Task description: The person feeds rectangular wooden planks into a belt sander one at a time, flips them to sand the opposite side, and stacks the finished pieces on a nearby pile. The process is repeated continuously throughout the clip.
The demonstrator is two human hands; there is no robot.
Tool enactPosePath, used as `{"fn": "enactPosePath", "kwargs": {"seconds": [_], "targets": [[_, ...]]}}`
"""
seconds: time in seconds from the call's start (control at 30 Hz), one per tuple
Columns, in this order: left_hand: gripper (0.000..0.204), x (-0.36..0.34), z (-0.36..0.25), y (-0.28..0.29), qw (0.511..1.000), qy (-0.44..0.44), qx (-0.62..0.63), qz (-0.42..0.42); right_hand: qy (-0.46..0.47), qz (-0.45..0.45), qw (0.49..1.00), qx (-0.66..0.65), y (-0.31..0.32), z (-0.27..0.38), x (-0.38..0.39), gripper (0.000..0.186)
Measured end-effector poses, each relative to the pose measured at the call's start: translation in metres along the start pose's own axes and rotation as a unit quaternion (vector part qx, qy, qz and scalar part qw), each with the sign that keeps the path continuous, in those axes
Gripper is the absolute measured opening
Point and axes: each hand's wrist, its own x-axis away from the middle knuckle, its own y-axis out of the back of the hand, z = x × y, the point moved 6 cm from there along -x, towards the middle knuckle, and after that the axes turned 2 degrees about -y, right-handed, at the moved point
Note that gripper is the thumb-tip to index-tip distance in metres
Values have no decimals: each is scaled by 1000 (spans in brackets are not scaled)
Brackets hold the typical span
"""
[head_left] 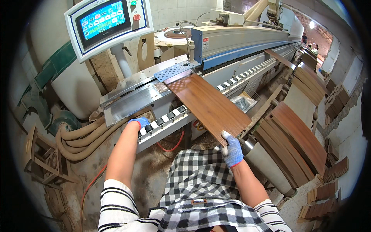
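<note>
My right hand (pixel 231 150), in a blue-and-grey glove, grips the near corner of a brown wood-grain board (pixel 208 106), thumb on top. The board lies slanted across the roller rail (pixel 164 120), its far end on the machine's metal bed (pixel 129 108) beside a blue perforated plate (pixel 170 70). My left hand (pixel 140 123), also gloved, is at the left part of the roller rail; its fingers are mostly hidden, so I cannot tell what they grip.
A control screen (pixel 102 23) is at top left, beside the long machine beam (pixel 247 42). Stacked boards (pixel 290 143) lie on rollers at right. Hoses (pixel 77 150) and a wooden stool (pixel 42 154) are at lower left. People (pixel 315 48) are far back.
</note>
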Motion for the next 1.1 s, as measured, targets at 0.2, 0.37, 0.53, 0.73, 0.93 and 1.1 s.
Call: {"fn": "enactPosePath", "kwargs": {"seconds": [0.2, 0.37, 0.53, 0.73, 0.93, 1.1], "targets": [[42, -16, 14, -6, 999, -27, 26, 3, 16, -34, 999, -5, 15, 26, -15, 37], [43, 3, -4, -5, 999, -8, 43, 21, 21, -89, 995, 28, 43, 58, -37, 34], [40, -13, 4, -1, 995, -12, 92, -22, 61, -72, 995, 22, 100, 81, -61, 30], [36, -43, 55, -1, 979, -37, 199, -6, 197, -115, 971, 63, 157, 115, 42, 46], [33, -61, 79, -3, 961, -41, 272, 16, 424, -533, 689, 246, 320, 202, 215, 51], [35, -33, 42, 1, 955, 10, 296, -5, 329, -597, 709, 181, 390, 222, 275, 49]]}}
